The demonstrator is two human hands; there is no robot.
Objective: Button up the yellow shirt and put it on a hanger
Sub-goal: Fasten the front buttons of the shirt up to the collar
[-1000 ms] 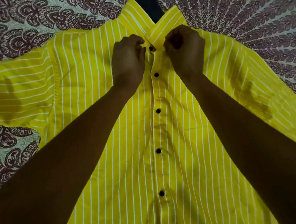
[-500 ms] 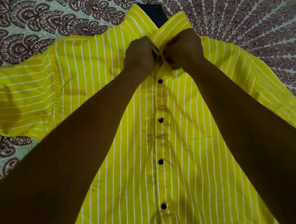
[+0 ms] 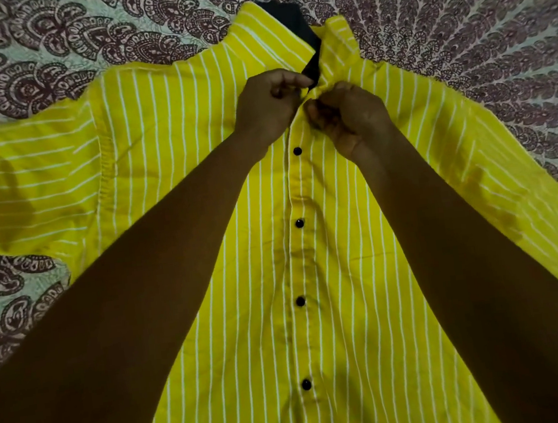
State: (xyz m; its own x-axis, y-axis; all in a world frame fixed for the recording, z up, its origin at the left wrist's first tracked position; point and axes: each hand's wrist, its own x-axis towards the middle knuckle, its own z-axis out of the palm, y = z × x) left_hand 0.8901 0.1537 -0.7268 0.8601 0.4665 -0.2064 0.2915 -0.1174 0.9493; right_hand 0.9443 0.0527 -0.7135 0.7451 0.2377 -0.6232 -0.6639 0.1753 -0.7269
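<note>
- At nine o'clock in the view, a short sleeve [image 3: 27,189] of the yellow shirt [image 3: 210,287] lay flat on the patterned bedspread [image 3: 46,46]; the shirt lay front-up, collar [image 3: 266,37] toward twelve o'clock
- Toward eleven o'clock from centre, the left hand [image 3: 268,104] had its fingers curled tight, pinching the shirt's front edge just under the collar
- From centre down to six o'clock, four black buttons [image 3: 296,151] sat fastened; the top one was hidden between the hands, so its state could not be told
- At twelve o'clock something dark [image 3: 288,14] showed in the neck opening; what it was could not be told
- Toward one o'clock, the right hand [image 3: 350,114] was likewise curled, pinching the opposite edge, cloth bunched at its fingertips
- The cloth looked thin, light and limp, likely to wrinkle and slip; it seemed best held close beside button and hole, later at the shoulders
</note>
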